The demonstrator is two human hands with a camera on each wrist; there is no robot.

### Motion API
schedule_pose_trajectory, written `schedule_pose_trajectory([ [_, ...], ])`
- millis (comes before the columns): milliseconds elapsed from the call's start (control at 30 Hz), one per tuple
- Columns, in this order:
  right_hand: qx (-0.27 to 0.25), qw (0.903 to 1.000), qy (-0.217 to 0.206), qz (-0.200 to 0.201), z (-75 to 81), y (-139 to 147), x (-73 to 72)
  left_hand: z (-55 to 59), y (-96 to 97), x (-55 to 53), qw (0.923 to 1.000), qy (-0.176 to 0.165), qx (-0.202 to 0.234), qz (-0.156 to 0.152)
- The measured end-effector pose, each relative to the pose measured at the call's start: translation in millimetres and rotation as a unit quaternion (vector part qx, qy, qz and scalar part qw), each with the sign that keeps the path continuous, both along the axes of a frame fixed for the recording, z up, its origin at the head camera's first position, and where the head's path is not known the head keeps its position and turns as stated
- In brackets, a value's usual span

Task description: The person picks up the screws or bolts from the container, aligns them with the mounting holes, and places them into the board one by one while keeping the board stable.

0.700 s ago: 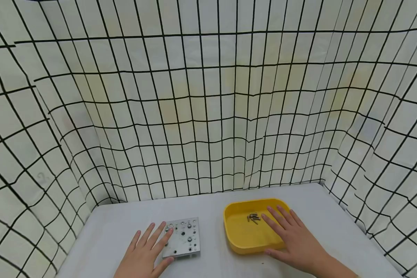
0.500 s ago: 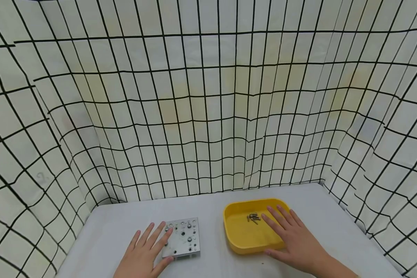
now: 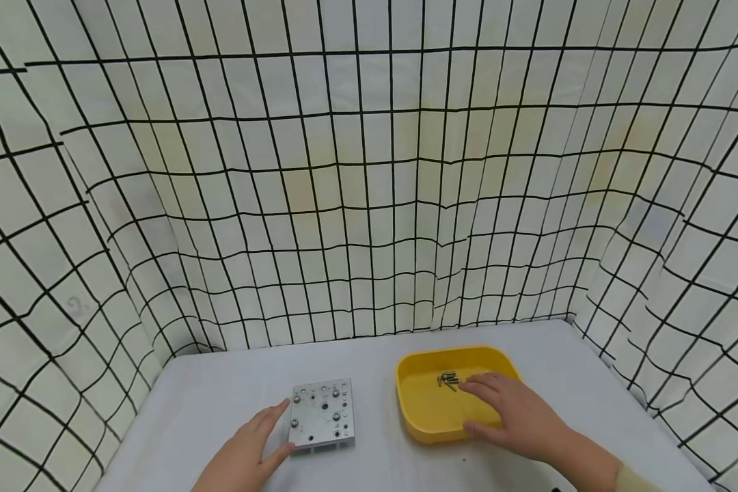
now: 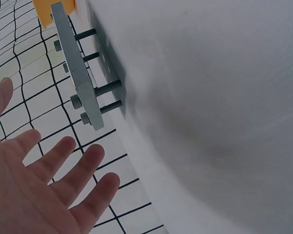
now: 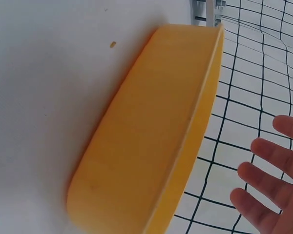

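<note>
A square silver metal plate (image 3: 320, 417) with holes and bolt heads sits on the table, raised on several threaded bolts (image 4: 109, 87) that show beneath it in the left wrist view. At its left edge is my left hand (image 3: 244, 452), thumb and fingers spread apart, nothing in them. My right hand (image 3: 523, 420) hovers over the right side of a yellow tray (image 3: 427, 436). Its fingers bend slightly toward a small heap of screws (image 3: 447, 380) inside, with the thumb near the front rim. The right wrist view shows relaxed, bare fingers (image 5: 266, 175) beside the tray wall.
White table (image 3: 375, 362) surface lies between plate and tray. White cloth walls with a black grid (image 3: 369, 205) enclose the back and both sides. A tiny brown speck (image 5: 113, 44) lies on the table in front of the tray.
My left hand has drawn left, so its fingers no longer overlap the plate. The right hand's fingers have come together and bent downward over the tray. The head view has shifted slightly.
</note>
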State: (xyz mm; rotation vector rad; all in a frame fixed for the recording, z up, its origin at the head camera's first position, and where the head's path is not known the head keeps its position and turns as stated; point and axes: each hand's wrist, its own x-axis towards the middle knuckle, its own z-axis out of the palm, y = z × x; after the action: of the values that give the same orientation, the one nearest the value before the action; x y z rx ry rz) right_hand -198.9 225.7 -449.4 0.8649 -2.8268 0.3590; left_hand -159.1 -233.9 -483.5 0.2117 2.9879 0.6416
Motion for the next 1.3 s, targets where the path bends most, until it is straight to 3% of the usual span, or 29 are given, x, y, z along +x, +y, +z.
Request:
schedule_pose_trajectory([
  [167, 0.003, 0.9989, -0.047, -0.003, 5.7, -3.6, -15.0, -10.2, -7.3, -6.2, 0.995, -0.068, 0.059, 0.042],
  [333, 0.033, 0.9961, -0.081, 0.007, 11.0, -6.7, -33.7, -13.4, -7.4, -12.3, 0.9878, -0.111, 0.083, 0.071],
  [667, 0.086, 0.9815, -0.171, 0.003, 9.7, -20.3, -74.2, -20.1, -12.4, -18.3, 0.9833, -0.108, 0.13, 0.066],
  [1033, 0.125, 0.975, -0.184, 0.004, 3.8, -31.8, -111.8, -29.9, -17.5, -24.5, 0.9791, -0.117, 0.15, 0.071],
  [1300, 0.147, 0.9664, -0.211, -0.005, -11.9, -39.3, -124.1, -36.0, -15.5, -25.1, 0.9744, -0.134, 0.169, 0.063],
])
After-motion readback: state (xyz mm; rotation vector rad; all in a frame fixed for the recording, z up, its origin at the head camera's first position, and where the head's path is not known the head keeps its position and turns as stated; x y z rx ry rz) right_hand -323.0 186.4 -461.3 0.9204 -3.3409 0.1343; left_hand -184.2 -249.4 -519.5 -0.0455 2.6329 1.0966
